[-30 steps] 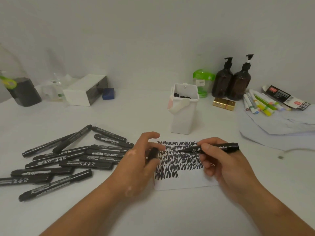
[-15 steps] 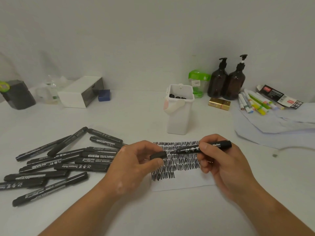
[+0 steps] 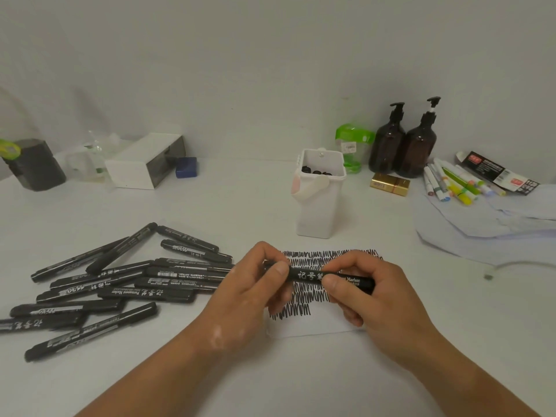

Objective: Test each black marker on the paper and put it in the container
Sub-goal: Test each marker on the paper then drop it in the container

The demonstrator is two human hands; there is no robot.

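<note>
Both hands hold one black marker (image 3: pixel 310 276) level above the scribbled paper (image 3: pixel 316 325). My left hand (image 3: pixel 255 291) pinches its cap end between thumb and fingers. My right hand (image 3: pixel 365 291) grips the barrel on the right. Whether the cap is fully seated is hidden under my left fingers. Behind the paper stands the white container (image 3: pixel 319 212), with several black marker ends showing at its top. A pile of several black markers (image 3: pixel 126 281) lies on the table to the left.
Two brown pump bottles (image 3: pixel 403 142), a green dispenser (image 3: pixel 353 142) and a gold box (image 3: pixel 389 184) stand at the back right. Coloured markers (image 3: pixel 454 183) lie on loose papers (image 3: pixel 487 230) at the right. A white box (image 3: pixel 147 165) and a dark jar (image 3: pixel 36 165) sit back left.
The cap in my left hand has come onto the marker's tip; one second ago cap and marker were apart. The marker has lifted slightly off the paper.
</note>
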